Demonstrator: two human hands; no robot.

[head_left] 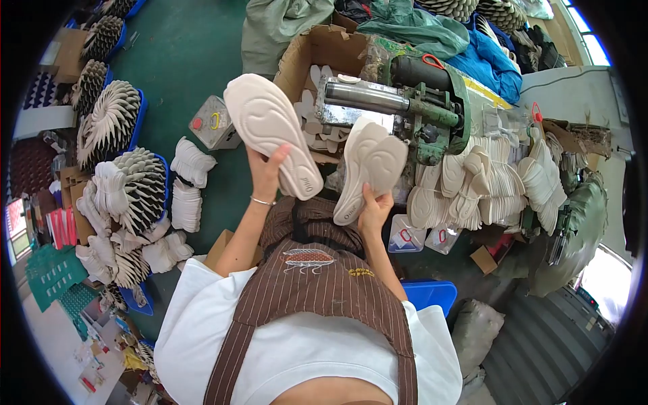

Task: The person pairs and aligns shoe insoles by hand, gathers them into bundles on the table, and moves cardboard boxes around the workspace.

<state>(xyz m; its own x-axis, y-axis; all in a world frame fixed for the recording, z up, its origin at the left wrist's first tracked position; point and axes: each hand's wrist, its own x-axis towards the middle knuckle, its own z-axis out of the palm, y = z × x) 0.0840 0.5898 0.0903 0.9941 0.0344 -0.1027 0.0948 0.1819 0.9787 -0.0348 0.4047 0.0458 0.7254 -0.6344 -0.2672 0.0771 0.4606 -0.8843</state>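
My left hand (266, 170) is closed around the edge of a cream-white insole (263, 111), thumb on its face. That insole stands tilted, its moulded curved lines toward me and dark lettering near the heel. In my right hand (376, 210) are at least two overlapping insoles; the front insole (385, 164) covers part of the insole behind it (355, 152). My right thumb presses on the heel part. Both hands are held apart, in front of a green machine (439, 116) with a shiny metal roller (368, 96).
An open cardboard box (290, 59) beside the machine contains loose insoles. Tied insole bundles (496, 179) lie right of it. A metal can (214, 123) stands on the green floor. At left, blue trays (167, 182) carry spiral insole stacks. A blue stool (432, 293) is near my right side.
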